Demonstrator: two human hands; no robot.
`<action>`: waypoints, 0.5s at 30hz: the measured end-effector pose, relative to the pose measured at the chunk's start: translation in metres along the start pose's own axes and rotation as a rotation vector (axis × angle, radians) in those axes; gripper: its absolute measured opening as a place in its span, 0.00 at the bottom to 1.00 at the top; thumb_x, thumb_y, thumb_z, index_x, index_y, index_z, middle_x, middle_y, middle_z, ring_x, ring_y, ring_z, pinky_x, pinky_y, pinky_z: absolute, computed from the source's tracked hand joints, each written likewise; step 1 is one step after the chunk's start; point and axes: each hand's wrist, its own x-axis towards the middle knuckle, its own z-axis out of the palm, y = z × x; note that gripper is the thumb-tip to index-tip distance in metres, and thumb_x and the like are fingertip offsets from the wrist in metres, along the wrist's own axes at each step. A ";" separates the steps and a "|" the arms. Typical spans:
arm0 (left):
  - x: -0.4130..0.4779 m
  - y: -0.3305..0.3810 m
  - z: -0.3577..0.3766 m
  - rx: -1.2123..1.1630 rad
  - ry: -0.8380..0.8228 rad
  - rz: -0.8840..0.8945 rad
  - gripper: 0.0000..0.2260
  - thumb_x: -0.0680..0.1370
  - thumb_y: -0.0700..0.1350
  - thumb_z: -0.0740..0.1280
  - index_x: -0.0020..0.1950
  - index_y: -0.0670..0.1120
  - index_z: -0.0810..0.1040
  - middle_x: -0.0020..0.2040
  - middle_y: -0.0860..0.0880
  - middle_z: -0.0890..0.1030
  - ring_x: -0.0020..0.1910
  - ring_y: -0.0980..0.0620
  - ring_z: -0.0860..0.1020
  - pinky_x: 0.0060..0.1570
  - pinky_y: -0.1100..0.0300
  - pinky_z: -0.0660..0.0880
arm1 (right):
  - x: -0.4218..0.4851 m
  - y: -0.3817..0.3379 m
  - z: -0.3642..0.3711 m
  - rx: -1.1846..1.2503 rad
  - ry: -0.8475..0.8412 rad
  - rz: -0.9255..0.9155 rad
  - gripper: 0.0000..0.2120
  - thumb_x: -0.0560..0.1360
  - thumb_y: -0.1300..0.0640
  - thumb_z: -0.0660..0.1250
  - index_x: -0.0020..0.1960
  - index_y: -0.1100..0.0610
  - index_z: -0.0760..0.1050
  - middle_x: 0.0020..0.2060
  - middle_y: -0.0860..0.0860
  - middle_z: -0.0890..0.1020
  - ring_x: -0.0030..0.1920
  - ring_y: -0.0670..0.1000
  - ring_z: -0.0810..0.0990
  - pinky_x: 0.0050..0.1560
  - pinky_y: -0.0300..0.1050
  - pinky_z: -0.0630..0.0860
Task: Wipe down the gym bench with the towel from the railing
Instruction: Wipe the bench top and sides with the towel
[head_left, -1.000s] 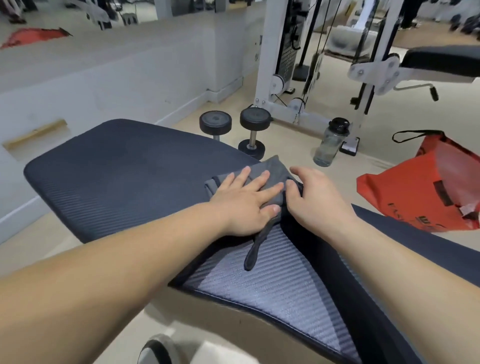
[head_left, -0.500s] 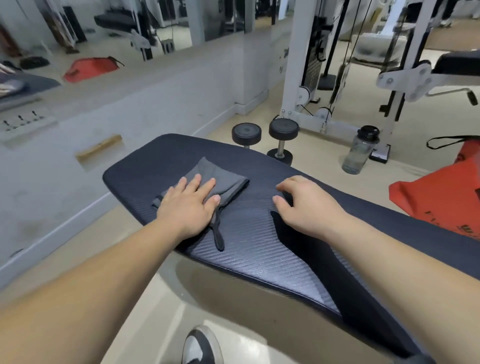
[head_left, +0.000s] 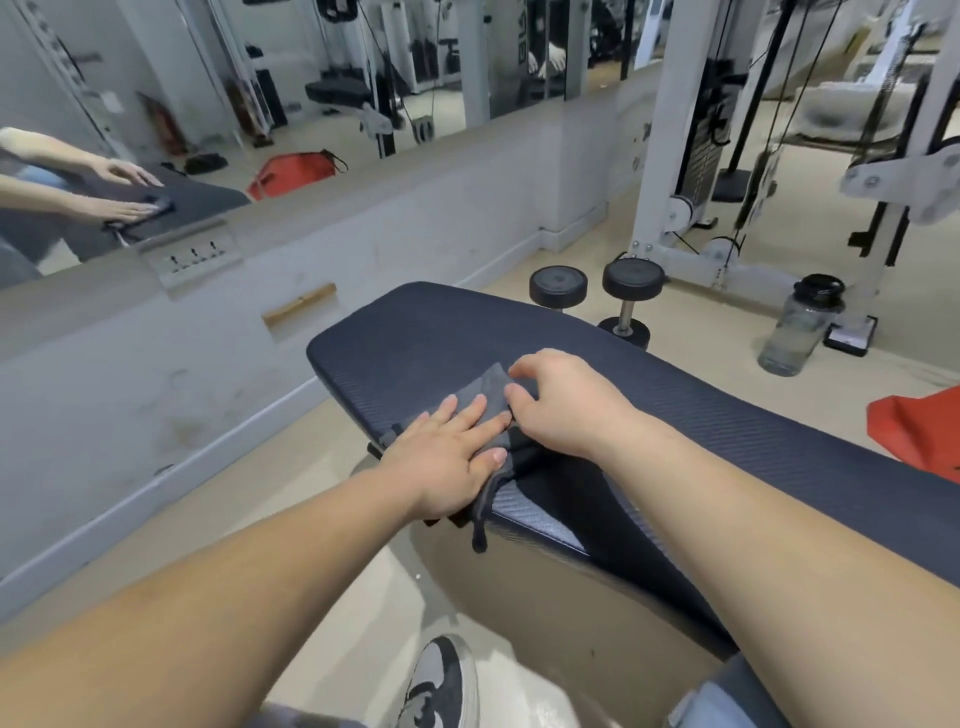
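A dark navy padded gym bench (head_left: 675, 415) runs from the centre to the right edge. A folded grey towel (head_left: 491, 397) lies on its near side, one strip hanging over the edge. My left hand (head_left: 447, 457) presses flat on the towel with fingers straight. My right hand (head_left: 566, 405) sits just to the right, on the bench; its fingertips touch the towel's right edge, fingers bent. Whether it pinches the cloth I cannot tell.
Two black dumbbells (head_left: 592, 286) stand on the floor beyond the bench. A clear water bottle (head_left: 800, 327) is at the right, a red bag (head_left: 919, 431) at the right edge, a white cable machine (head_left: 691, 156) behind. A mirrored wall runs along the left. My shoe (head_left: 441, 686) is below.
My left hand slid the towel left along the bench, then back right toward my right hand. The view shifted, so the bench end now sits nearer the centre.
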 end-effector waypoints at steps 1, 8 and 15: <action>0.006 0.001 -0.001 -0.003 0.003 -0.015 0.25 0.84 0.61 0.46 0.81 0.64 0.45 0.84 0.55 0.44 0.83 0.47 0.41 0.81 0.46 0.43 | 0.001 0.000 0.001 0.012 0.000 0.000 0.20 0.82 0.48 0.60 0.72 0.52 0.74 0.69 0.51 0.77 0.69 0.55 0.74 0.67 0.55 0.74; 0.021 -0.005 -0.015 -0.195 -0.020 0.032 0.26 0.82 0.57 0.56 0.81 0.61 0.59 0.84 0.54 0.49 0.83 0.47 0.43 0.81 0.47 0.44 | 0.011 -0.009 0.017 0.007 -0.082 -0.081 0.18 0.82 0.53 0.60 0.71 0.51 0.73 0.66 0.49 0.78 0.66 0.54 0.76 0.64 0.55 0.75; -0.015 -0.089 -0.041 -0.538 0.355 -0.250 0.13 0.78 0.46 0.66 0.61 0.51 0.83 0.65 0.52 0.82 0.66 0.51 0.78 0.68 0.56 0.72 | 0.025 -0.040 0.052 -0.316 -0.418 -0.046 0.36 0.80 0.30 0.51 0.83 0.45 0.53 0.79 0.54 0.59 0.80 0.59 0.52 0.79 0.60 0.55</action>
